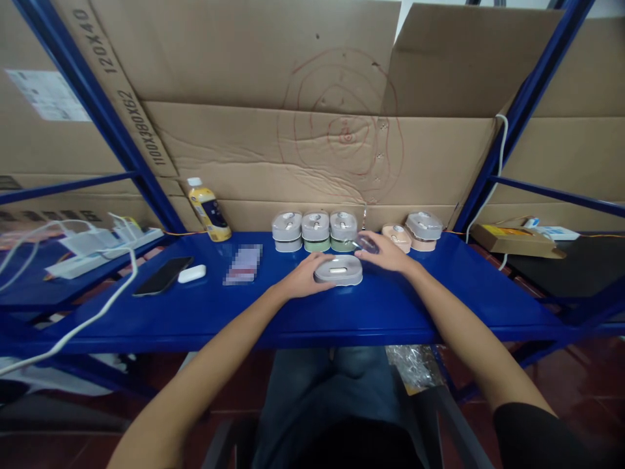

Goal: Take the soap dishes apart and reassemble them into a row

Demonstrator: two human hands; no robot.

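Observation:
My left hand [305, 277] grips the left side of a grey rounded container [340, 277], which rests on the blue tabletop. A pale elongated piece [338, 269] shows in the middle of its top. Above the container's far right side, my right hand [385, 253] is closed on a clear plastic lid [362, 243], held tilted. Just behind stand three containers with clear lids: one with a grey base [288, 245], one with a green base [317, 245], and another green one [343, 245] partly covered by the lid in my hand.
Right of my right hand are a peach container [401, 240] and a clear-lidded one [424, 228]. Leftward lie a blurred-out packet [244, 264], a white earbud case [192, 273] and a black phone [163, 276]. A yellow bottle [209, 212] stands against the cardboard. A power strip [97, 254] has white cables.

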